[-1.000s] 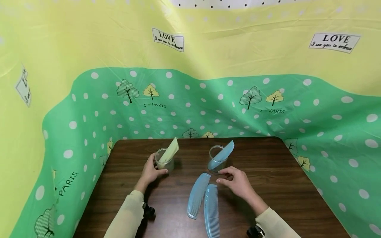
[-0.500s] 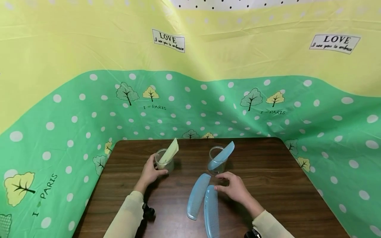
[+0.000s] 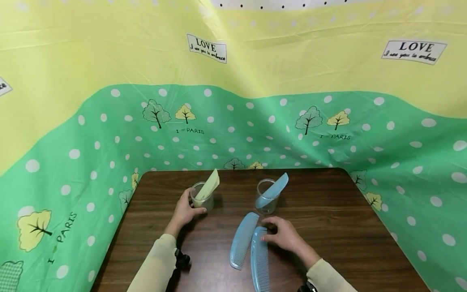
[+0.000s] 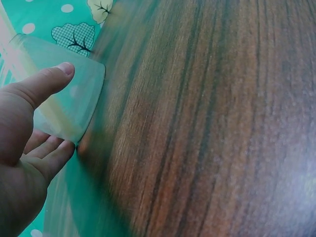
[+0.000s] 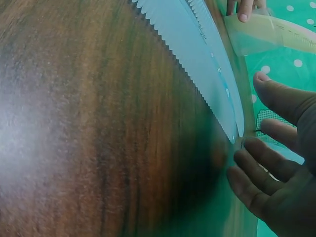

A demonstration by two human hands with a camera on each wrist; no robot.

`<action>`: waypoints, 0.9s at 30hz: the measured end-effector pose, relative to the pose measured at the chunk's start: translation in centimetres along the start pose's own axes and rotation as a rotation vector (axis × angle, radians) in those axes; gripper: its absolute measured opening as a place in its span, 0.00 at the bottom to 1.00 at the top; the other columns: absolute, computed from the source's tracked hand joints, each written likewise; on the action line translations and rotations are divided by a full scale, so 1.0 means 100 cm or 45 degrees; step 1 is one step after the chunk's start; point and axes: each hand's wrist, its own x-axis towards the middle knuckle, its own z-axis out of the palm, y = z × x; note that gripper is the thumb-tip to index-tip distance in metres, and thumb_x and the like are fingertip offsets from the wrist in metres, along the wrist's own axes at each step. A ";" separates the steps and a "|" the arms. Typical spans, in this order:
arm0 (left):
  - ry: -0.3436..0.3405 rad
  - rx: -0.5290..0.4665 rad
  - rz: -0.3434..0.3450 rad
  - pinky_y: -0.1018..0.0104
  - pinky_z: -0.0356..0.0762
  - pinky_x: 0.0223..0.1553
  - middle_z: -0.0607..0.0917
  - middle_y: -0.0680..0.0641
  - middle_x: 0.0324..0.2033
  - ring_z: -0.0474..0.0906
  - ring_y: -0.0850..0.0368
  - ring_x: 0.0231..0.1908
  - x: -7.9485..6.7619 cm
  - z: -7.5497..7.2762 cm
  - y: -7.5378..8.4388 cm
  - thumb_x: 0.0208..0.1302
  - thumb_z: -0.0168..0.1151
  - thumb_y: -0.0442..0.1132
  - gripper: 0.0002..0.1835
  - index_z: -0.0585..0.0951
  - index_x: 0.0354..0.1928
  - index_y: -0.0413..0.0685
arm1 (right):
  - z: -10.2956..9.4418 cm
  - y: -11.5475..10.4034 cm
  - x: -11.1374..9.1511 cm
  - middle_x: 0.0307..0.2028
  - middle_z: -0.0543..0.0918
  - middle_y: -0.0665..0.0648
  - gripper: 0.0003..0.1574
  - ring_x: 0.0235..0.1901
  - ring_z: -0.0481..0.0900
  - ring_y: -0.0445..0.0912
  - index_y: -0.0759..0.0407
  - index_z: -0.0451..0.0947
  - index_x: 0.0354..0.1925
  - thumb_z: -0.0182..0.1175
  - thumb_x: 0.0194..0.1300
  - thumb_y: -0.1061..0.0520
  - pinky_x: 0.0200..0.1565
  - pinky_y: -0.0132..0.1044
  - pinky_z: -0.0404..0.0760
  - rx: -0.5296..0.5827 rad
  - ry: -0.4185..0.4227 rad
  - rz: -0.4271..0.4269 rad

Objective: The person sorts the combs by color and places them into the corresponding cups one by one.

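Note:
My left hand [image 3: 185, 210] is wrapped around a clear glass cup [image 3: 206, 205], thumb at the near side and fingers at the left. A pale yellow comb [image 3: 209, 184] leans to the right inside it. The right hand [image 3: 286, 235] holds nothing; its thumb and fingers are spread apart in the right wrist view, close to the top end of a blue comb [image 3: 259, 259] lying on the table. To the left of that lies another blue comb [image 3: 243, 241]. Behind the right hand, a second clear cup [image 3: 268, 208] has a blue comb [image 3: 273, 190] leaning in it.
A dark wood-grain table [image 3: 328, 194] carries everything. Green and yellow printed cloth [image 3: 233, 121] hangs behind the table and along both sides.
My right hand has drawn back from the blue comb's cup, toward the near blue comb on the table. The left hand stays at its cup.

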 end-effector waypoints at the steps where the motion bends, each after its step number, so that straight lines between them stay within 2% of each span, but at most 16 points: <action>1: 0.001 0.000 0.000 0.47 0.78 0.63 0.70 0.38 0.70 0.70 0.40 0.69 0.000 0.000 0.000 0.48 0.84 0.35 0.53 0.63 0.74 0.44 | 0.001 0.001 0.000 0.52 0.86 0.56 0.32 0.51 0.83 0.52 0.58 0.84 0.56 0.80 0.54 0.52 0.51 0.48 0.84 0.000 -0.016 -0.005; 7: 0.004 -0.002 -0.002 0.48 0.78 0.63 0.70 0.38 0.70 0.69 0.40 0.69 0.000 0.000 0.001 0.48 0.84 0.35 0.52 0.64 0.74 0.44 | 0.004 0.003 -0.001 0.52 0.86 0.56 0.34 0.49 0.83 0.51 0.59 0.84 0.56 0.82 0.51 0.52 0.49 0.44 0.84 -0.032 -0.060 -0.023; 21: -0.009 0.006 -0.008 0.48 0.78 0.63 0.69 0.36 0.70 0.68 0.39 0.70 0.001 -0.001 0.001 0.48 0.84 0.37 0.52 0.63 0.74 0.43 | 0.014 0.001 -0.002 0.49 0.83 0.51 0.36 0.47 0.79 0.48 0.57 0.85 0.54 0.84 0.43 0.60 0.48 0.39 0.81 -0.102 -0.015 -0.055; 27: -0.012 0.008 -0.013 0.48 0.78 0.63 0.69 0.36 0.70 0.68 0.39 0.70 0.001 -0.002 0.002 0.48 0.84 0.38 0.53 0.63 0.74 0.43 | 0.011 0.000 0.000 0.47 0.82 0.53 0.38 0.45 0.78 0.49 0.57 0.84 0.54 0.84 0.42 0.61 0.45 0.38 0.79 -0.086 -0.037 -0.043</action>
